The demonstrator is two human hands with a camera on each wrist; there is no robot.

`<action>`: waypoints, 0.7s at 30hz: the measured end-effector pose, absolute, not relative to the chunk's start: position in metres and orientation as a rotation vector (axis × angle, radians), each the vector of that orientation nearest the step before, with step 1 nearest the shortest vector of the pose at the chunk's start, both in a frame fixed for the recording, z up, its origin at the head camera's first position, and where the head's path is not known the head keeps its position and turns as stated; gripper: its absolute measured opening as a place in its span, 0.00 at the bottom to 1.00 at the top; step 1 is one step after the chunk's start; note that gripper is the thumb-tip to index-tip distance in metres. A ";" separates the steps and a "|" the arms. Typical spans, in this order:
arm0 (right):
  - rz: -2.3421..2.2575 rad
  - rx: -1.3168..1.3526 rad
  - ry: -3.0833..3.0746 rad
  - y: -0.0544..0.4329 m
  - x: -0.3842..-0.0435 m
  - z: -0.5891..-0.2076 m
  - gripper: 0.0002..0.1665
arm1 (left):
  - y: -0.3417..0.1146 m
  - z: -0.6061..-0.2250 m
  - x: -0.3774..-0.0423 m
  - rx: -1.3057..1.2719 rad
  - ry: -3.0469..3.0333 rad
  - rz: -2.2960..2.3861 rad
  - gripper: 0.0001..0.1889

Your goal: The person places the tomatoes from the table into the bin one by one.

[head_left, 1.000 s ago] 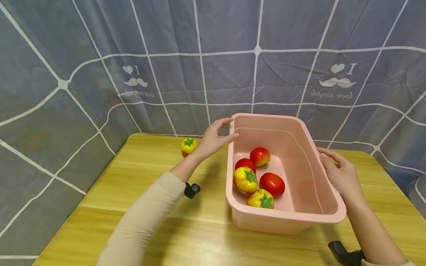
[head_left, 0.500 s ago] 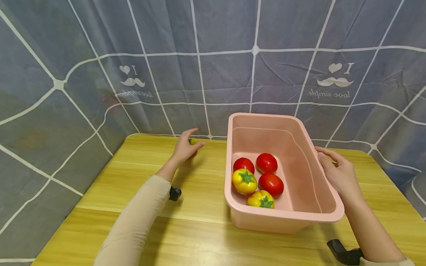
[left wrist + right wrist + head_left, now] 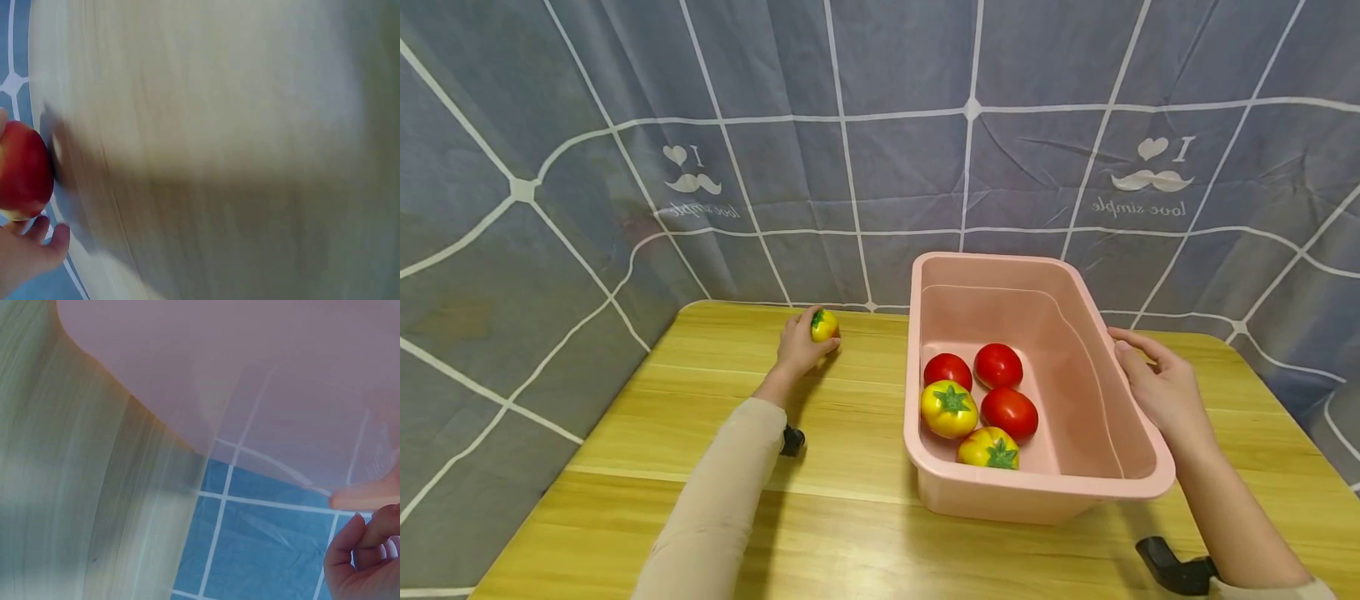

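Note:
At the back left of the table, my left hand (image 3: pixel 800 343) grips a yellow-and-red tomato (image 3: pixel 825 326) with a green leafy top. The left wrist view shows the red side of this tomato (image 3: pixel 25 170) between fingertips and thumb; whether it touches the table is unclear. A pink plastic bin (image 3: pixel 1000 498) stands right of centre. Inside it lie several tomatoes, among them a yellow one (image 3: pixel 949 409) and a red one (image 3: pixel 1010 413). My right hand (image 3: pixel 1168 392) holds the bin's right rim. In the right wrist view, its fingers (image 3: pixel 342 556) curl beside the bin's wall (image 3: pixel 156 356).
The wooden table (image 3: pixel 842 467) reaches back to a grey-blue curtain (image 3: pixel 910 183) with white lines and printed mustaches. Bare tabletop lies between the left hand and the bin. Black wrist mounts, such as the right one (image 3: pixel 1176 571), sit on both wrists.
My left hand has gone from the bin's left rim leftward to the lone tomato and now grips it. The far tomato in the bin has rolled slightly. My right hand stays at the rim.

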State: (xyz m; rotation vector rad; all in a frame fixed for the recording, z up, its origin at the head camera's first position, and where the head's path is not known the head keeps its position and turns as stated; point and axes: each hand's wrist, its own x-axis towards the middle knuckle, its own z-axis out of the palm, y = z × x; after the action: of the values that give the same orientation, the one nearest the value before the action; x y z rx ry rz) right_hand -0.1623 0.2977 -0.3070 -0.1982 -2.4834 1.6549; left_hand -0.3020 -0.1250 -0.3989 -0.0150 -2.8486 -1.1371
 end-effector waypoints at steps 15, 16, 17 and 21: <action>1.653 -0.197 -2.473 0.298 -0.162 -0.306 0.20 | -0.128 -0.392 -0.306 -0.077 -2.788 -1.132 0.36; 1.662 -0.196 -2.468 0.298 -0.162 -0.306 0.19 | -0.128 -0.390 -0.306 -0.093 -2.780 -1.129 0.36; 1.662 -0.191 -2.465 0.298 -0.162 -0.306 0.19 | -0.128 -0.388 -0.306 -0.104 -2.774 -1.125 0.36; 1.655 -0.190 -2.471 0.298 -0.161 -0.306 0.19 | -0.125 -0.378 -0.305 -0.140 -2.744 -1.129 0.36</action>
State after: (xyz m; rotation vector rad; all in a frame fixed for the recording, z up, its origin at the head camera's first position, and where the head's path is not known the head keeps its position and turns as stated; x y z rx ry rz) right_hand -0.1615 0.2976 -0.3063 -0.1899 -2.4715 1.6547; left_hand -0.3050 -0.1252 -0.3776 -0.1404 -2.7439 -1.1286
